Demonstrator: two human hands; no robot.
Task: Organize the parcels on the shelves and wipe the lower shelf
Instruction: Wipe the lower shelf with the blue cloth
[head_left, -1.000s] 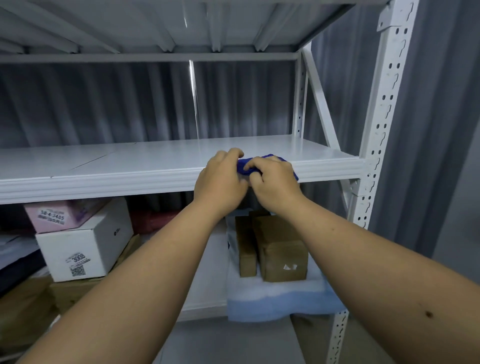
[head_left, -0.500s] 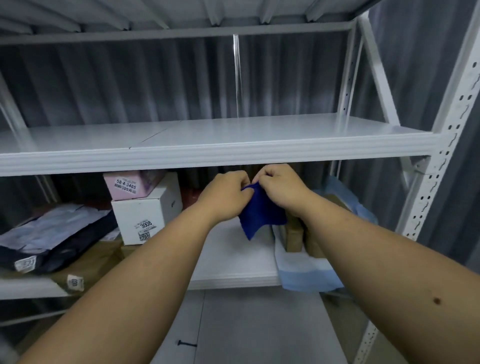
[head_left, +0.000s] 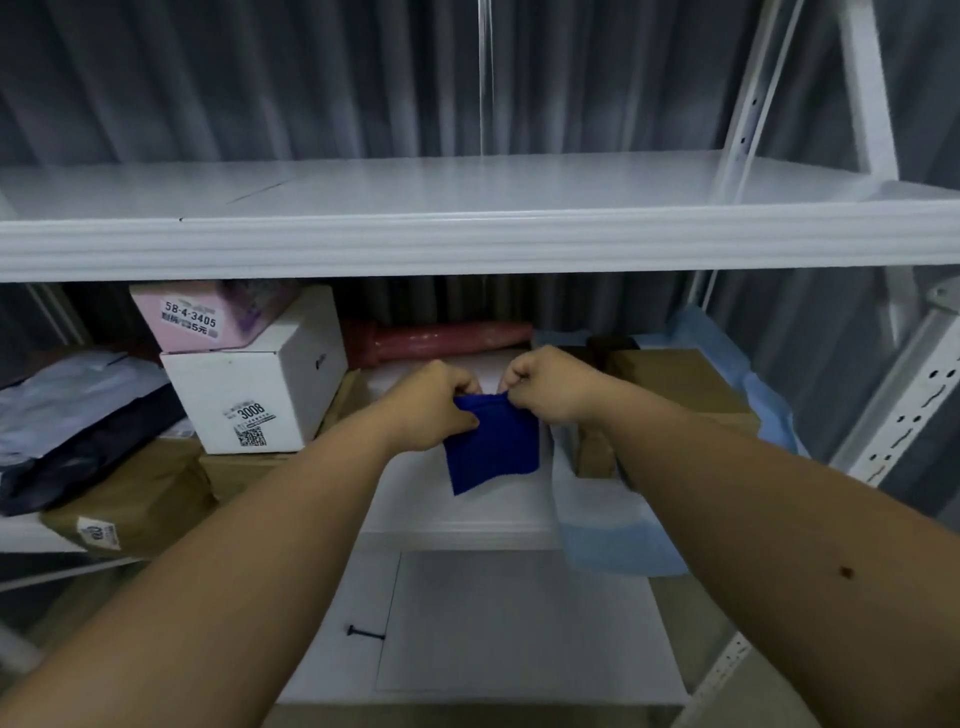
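Cloth (head_left: 491, 441): blue, hanging in front of the lower shelf (head_left: 457, 525), above its front edge near the middle. Your left hand (head_left: 434, 408) and right hand (head_left: 550, 387) each pinch a top corner of it with curled fingers, so it hangs straight down between them. White box (head_left: 254, 395) with a pink box (head_left: 208, 314) stacked on it: toward the left end of the lower shelf, resting on brown parcels (head_left: 140, 499). Brown boxes (head_left: 680, 389) on a light blue sheet (head_left: 618, 540): right end, the sheet draping over the front edge. Upper shelf (head_left: 467, 244): bare top surface.
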